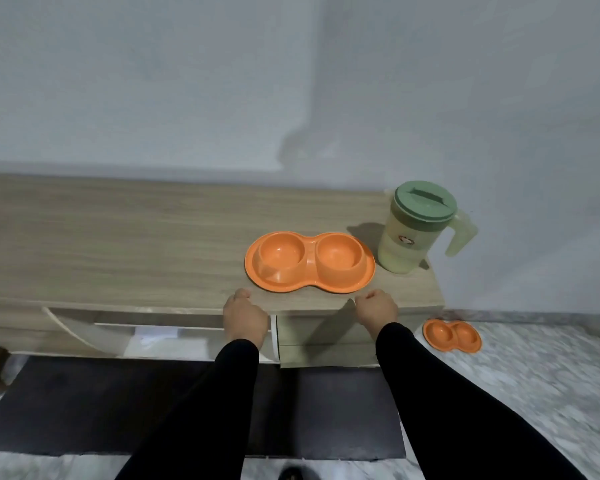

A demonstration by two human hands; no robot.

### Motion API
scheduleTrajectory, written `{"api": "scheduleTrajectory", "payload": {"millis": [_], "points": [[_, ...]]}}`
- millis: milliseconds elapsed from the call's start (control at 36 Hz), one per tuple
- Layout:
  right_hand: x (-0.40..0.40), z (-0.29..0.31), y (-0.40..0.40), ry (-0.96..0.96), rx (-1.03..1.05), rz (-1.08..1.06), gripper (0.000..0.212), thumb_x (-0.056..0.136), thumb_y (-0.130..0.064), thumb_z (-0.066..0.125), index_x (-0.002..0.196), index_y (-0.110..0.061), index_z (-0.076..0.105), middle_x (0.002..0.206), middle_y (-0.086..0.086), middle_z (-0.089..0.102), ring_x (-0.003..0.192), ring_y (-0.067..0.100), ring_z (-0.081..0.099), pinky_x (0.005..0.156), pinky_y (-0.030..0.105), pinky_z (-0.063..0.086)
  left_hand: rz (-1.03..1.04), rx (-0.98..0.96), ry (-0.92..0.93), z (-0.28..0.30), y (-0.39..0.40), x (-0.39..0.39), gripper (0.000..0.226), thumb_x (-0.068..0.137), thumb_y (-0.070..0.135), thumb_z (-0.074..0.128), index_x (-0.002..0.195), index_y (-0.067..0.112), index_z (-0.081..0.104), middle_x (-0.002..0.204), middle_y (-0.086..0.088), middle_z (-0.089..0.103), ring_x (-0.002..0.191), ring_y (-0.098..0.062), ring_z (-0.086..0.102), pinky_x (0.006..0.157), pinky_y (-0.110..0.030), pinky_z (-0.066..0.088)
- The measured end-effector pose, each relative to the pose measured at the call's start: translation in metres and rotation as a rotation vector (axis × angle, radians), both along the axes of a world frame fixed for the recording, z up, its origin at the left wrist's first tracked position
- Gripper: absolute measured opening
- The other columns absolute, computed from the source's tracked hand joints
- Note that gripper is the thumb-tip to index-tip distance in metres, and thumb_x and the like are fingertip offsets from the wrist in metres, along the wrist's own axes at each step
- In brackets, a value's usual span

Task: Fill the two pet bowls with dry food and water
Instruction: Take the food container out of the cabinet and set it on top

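Pitcher (416, 233) beside bowls (309, 262), seemingly touching.

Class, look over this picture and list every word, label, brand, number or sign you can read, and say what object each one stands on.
No text can be read anywhere in the picture.
Pitcher: a small round picture sticker on its side, too small and blurred to show any words.
Orange double bowl on the cabinet: no markings visible.
Orange double bowl on the floor: no markings visible.

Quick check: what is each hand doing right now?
Left hand: fingers curled, holding nothing, at the cabinet edge.
Right hand: fingers curled, holding nothing.
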State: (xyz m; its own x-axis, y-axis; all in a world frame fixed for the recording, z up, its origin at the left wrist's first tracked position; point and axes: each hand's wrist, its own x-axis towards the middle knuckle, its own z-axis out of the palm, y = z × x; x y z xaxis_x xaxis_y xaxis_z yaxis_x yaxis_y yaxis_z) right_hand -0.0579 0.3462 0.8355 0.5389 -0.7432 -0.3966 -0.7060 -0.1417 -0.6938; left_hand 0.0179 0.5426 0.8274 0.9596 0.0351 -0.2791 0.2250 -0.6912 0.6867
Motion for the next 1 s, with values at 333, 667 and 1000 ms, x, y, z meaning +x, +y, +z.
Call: {"api": "scheduleTrajectory", "payload": {"millis": [333,667,1000], "points": [[-0.024,0.008,0.037,0.113,-0.129,0.455,0.010,0.093,-0.020,0.051,0.090,-0.012,0.055,0.105,0.012,0.063,0.102,0.027,0.058,0.082,0.026,0.042,-0.535,0.411,-0.055,0.003,0.018,-0.021,0.064,0.092,-0.006,0.039,0.152,0.009,0.022,0.159,-0.007,0.021,0.147,-0.021,0.020,0.117,-0.027,0.018],[-0.023,0.002,0.105,0.380,-0.666,1.062,0.042,0.091,-0.010,0.046,0.133,-0.008,0.049,0.138,0.009,0.043,0.132,0.026,0.039,0.109,0.037,0.036,-0.785,0.651,0.004,0.016,0.023,-0.018,0.064,0.093,-0.004,0.038,0.153,0.009,0.018,0.158,-0.007,0.022,0.144,-0.025,0.024,0.115,-0.040,0.029],[0.018,-0.028,0.160,0.663,-0.958,1.356,0.054,0.100,-0.027,0.035,0.151,-0.012,0.026,0.161,0.008,0.011,0.150,0.024,-0.002,0.120,0.048,0.008,-0.951,0.624,0.030,0.019,0.044,0.011,0.074,0.091,-0.011,0.036,0.154,0.023,0.017,0.158,-0.004,0.026,0.143,-0.024,0.030,0.112,-0.032,0.030]]}}
